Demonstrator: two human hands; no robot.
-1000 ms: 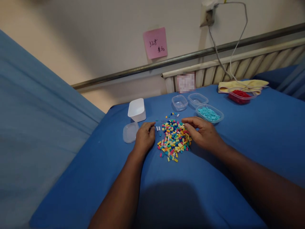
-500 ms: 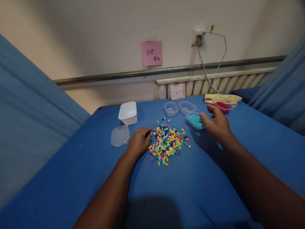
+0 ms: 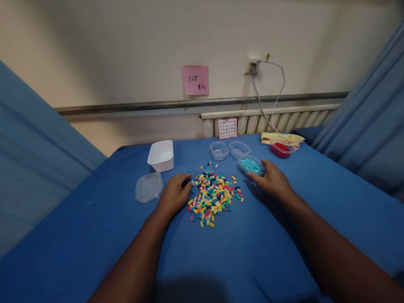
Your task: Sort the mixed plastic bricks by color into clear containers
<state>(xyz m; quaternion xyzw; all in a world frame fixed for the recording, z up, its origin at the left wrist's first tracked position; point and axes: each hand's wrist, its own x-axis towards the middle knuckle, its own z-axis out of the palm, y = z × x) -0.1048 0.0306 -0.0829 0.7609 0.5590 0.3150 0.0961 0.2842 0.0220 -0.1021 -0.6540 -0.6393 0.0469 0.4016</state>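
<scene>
My right hand (image 3: 274, 180) grips a clear plastic container (image 3: 242, 170) by its near right side, thumb in front and fingers at the right wall. Turquoise bricks (image 3: 251, 165) fill much of it. Left of a mixed pile of small toy bricks (image 3: 214, 195), my left hand (image 3: 175, 191) rests on the blue cloth. Its thumb and forefinger are apart, with nothing visible between them; the other fingers are partly hidden. Yellow, pink, green, blue and white bricks make up the pile, and a few lie loose at its far edge.
Two clear containers (image 3: 219, 151) stand behind the pile. A white tub (image 3: 161, 156) and a clear lid (image 3: 149, 187) are at the left. At the back right, a container of red bricks (image 3: 280, 152) touches a yellow cloth (image 3: 277, 139), with a cable (image 3: 260, 103) hanging above.
My right hand has come down from above onto the turquoise bricks' container and taken hold of it. My left hand stays beside the pile. The view has tilted up and turned slightly right.
</scene>
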